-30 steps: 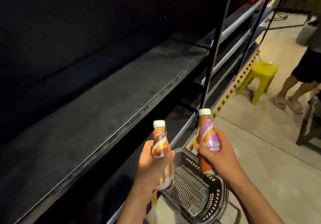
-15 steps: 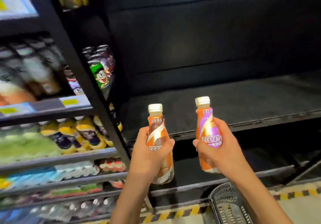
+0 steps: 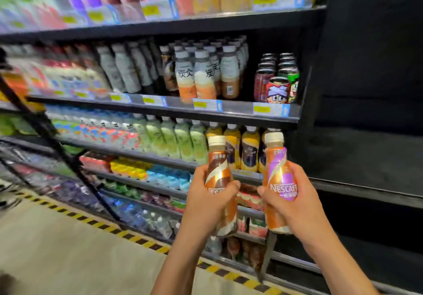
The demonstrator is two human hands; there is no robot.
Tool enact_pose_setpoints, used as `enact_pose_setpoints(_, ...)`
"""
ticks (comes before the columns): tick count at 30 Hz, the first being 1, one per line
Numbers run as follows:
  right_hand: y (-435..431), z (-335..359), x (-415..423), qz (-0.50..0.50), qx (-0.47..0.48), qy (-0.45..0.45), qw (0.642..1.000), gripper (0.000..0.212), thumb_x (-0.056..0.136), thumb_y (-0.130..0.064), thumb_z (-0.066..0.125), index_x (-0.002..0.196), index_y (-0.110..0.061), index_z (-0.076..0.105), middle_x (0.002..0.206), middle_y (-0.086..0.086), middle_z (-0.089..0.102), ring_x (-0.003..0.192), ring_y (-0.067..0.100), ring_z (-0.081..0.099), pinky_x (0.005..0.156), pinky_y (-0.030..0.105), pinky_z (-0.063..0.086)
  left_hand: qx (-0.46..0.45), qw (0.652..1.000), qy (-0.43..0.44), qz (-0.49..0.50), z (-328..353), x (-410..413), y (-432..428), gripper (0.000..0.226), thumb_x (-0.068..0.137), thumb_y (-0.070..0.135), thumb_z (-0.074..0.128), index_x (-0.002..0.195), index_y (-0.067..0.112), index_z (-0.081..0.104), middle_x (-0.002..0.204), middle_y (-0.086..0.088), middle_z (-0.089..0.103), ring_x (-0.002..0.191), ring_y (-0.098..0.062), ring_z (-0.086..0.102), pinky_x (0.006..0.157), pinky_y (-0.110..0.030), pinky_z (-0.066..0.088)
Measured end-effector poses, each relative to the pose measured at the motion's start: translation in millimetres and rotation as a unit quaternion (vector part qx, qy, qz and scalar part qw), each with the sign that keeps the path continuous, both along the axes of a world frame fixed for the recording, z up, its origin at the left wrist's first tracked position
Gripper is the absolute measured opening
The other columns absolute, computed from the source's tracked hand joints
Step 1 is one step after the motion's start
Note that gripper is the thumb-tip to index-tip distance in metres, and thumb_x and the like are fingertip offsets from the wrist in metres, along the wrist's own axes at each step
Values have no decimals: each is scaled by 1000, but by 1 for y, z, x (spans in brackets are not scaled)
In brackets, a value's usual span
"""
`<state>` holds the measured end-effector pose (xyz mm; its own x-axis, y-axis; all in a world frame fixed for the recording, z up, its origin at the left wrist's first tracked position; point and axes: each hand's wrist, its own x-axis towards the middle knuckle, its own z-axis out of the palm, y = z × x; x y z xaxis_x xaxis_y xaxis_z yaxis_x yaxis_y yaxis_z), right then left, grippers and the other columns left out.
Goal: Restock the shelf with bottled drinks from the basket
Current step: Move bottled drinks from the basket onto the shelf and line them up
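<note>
Two small coffee bottles are held upright in front of a stocked shelf unit (image 3: 263, 111), one in each hand, in the head view. The left hand (image 3: 207, 205) is wrapped around the lower body of the brown-banded bottle (image 3: 219, 175), thumb pressed across the label's front, fingers curled behind; the bottle's neck and cream cap rise above the fist and its base shows just below it. The right hand (image 3: 295, 205) is closed the same way around the purple-banded bottle (image 3: 278, 178), thumb across the front below the lettering, fingers hidden behind; cap and shoulder stand clear above the hand, the base peeks out under it. The two bottles stand side by side, near each other but apart.

Relative to the purple-banded bottle: a row of yellow-bodied bottles (image 3: 249, 148) stands on the shelf just behind it and to its left; cartoon-printed cans (image 3: 278, 84) sit one shelf higher, above it; a dark, bare shelf board (image 3: 370, 157) lies to its right. Below and left of it a yellow-and-black striped floor line (image 3: 96, 223) runs along the unit's foot. Shelves farther left are blurred.
</note>
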<state>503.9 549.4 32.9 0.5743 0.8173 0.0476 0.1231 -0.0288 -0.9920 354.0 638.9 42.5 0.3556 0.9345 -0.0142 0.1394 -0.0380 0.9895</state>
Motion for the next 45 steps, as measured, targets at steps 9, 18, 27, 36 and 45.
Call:
enact_pose_setpoints(9,102,16,-50,6,43,7,999,61,77,-27,78,129,-35,47,100,-7,65,76,0,66,69,25,49,17,999,-37,25,17,-58,103,33,81,26,78,105,24,55,80,1,63,70,-11,66,69,-29,57)
enact_pose_setpoints(18,248,23,-72,10,75,2,997,59,76,-31,79,128,-30,52,100,-3,68,75,3,66,69,25,49,49,997,-52,24,35,-83,237,35,81,27,78,107,21,54,85,-1,64,74,-12,66,75,-33,57)
enact_pose_setpoints(27,351,49,-97,-46,75,-70,994,56,75,-35,81,119,-31,48,96,-13,65,72,-5,64,65,20,47,71,992,-101,-14,60,-85,344,27,89,36,67,110,24,55,88,9,64,76,1,66,68,-23,51)
enact_pose_setpoints(36,415,79,-107,-161,78,-177,968,58,68,-55,78,115,-35,49,103,-11,66,90,8,66,79,41,57,67,979,-146,-124,80,-71,434,13,98,40,53,103,27,54,89,11,67,83,-3,67,81,-33,51)
enact_pose_setpoints(45,444,92,-116,-294,-17,-424,856,50,73,-61,73,88,-26,40,79,-12,46,84,23,48,65,33,28,76,971,-145,-172,78,-50,489,30,91,33,67,114,17,56,106,-3,71,94,-7,70,83,-31,57)
